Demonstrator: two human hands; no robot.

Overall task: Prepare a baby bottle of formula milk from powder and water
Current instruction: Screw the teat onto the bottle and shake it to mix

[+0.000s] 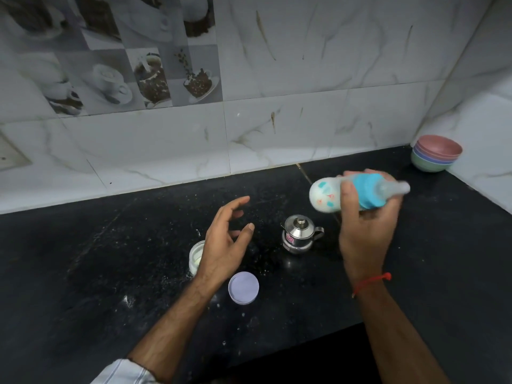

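**Mixing step: bottle held sideways**

Lid lies nearest, off the jar. Left hand hovers above the jar, fingers spread, empty. Right hand clenches the bottle above the counter, beyond the pot. Advice: grip the collar firmly, keep the teat clear, shake until no lumps remain.

Milky baby bottle with blue collar lies sideways, blurred — open powder jar and lid on the counter.
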